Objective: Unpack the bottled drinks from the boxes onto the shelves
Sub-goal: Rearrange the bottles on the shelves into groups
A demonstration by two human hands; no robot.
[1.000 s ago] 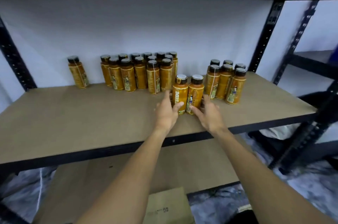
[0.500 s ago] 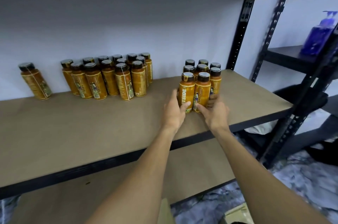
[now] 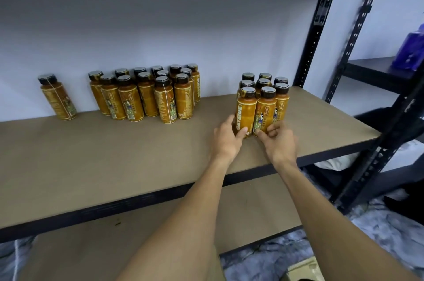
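Note:
Two amber bottles with dark caps stand side by side at the front of a small cluster (image 3: 281,94) on the right part of the brown shelf board (image 3: 114,154). My left hand (image 3: 226,140) grips the left front bottle (image 3: 246,109) low down, thumb across its label. My right hand (image 3: 278,143) curls its fingers round the base of the right front bottle (image 3: 266,112). Both bottles touch the cluster behind them. A larger group of bottles (image 3: 146,94) stands against the wall at mid-shelf, and a single bottle (image 3: 58,99) stands far left.
A black slotted upright (image 3: 314,39) rises just right of the cluster. Beyond it a second rack holds a blue bottle (image 3: 410,51). A lower shelf board (image 3: 91,246) lies beneath, and a cardboard box corner (image 3: 302,269) shows on the floor.
My hands slid the two front bottles to the right and back until they met the right-hand cluster. The view has turned to the right.

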